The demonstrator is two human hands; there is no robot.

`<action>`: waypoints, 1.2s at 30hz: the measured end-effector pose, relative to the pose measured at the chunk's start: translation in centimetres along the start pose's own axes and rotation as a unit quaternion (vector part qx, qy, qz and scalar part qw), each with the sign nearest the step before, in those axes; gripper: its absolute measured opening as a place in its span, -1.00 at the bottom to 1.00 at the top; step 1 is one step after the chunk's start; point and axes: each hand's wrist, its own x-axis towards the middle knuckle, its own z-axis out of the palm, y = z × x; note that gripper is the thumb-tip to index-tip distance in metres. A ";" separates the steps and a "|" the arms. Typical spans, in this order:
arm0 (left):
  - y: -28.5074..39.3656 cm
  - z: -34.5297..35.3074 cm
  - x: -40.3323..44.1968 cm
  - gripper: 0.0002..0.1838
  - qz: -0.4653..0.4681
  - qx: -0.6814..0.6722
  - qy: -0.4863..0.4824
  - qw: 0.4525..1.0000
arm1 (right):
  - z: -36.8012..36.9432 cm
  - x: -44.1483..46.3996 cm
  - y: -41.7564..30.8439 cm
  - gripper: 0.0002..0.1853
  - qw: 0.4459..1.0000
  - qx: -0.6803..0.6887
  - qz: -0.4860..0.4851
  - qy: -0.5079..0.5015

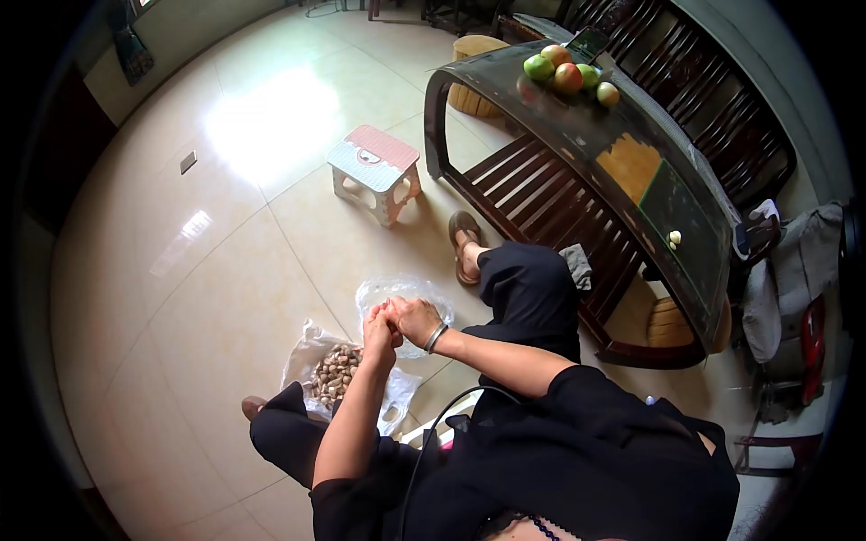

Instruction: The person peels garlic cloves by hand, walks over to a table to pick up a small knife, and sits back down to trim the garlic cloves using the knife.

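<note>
My left hand (380,334) and my right hand (415,320) meet in front of me with their fingers closed together. Whatever is between the fingers is too small or hidden to make out. A silvery bracelet (436,337) circles my right wrist. Just below and left of my hands, an opened white plastic bag (302,355) lies on the floor with a heap of small brown-and-whitish bulb-like pieces (332,371) on it. Behind my hands is a clear plastic bag (368,294), partly covered by them; its contents cannot be seen clearly.
A folding step stool (373,153) stands ahead. To the right is a dark low table (622,153) with several fruits (567,78) and small white pieces (674,239) on top. A wooden bench (686,63) stands behind it. A phone-like flat object (188,162) lies on the tiled floor.
</note>
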 end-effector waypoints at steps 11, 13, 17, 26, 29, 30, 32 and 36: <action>0.5 0.4 0.9 -0.89 -0.020 0.011 -0.019 1.000 | 1.0 0.7 1.3 -0.72 1.000 0.016 0.003 0.027; 0.5 0.3 1.1 -0.87 0.017 0.064 0.003 0.998 | 0.6 0.9 1.0 -0.71 0.998 0.046 0.023 0.039; 0.9 0.3 1.3 -0.85 0.109 0.164 0.008 0.980 | -0.6 1.3 0.9 -0.69 0.997 0.075 0.011 0.027; 1.6 1.1 0.6 -0.81 0.039 -0.028 -0.010 0.999 | -2.7 2.3 -0.8 -0.70 1.000 -0.006 0.013 -0.027; 1.7 1.0 0.5 -0.83 0.023 -0.055 0.008 0.998 | -1.6 2.6 -0.2 -0.69 0.998 -0.020 -0.002 -0.052; 1.6 0.8 0.5 -0.83 0.022 -0.054 0.011 0.998 | -1.4 2.6 -0.3 -0.69 0.998 -0.018 -0.002 -0.054; 1.5 0.7 0.7 -0.87 0.001 -0.076 0.040 0.996 | -1.1 2.6 -0.3 -0.69 0.999 -0.002 -0.009 -0.044; 2.0 0.2 1.1 -0.90 -0.025 -0.096 -0.016 0.995 | -0.9 2.7 -0.1 -0.69 0.999 0.006 -0.017 -0.041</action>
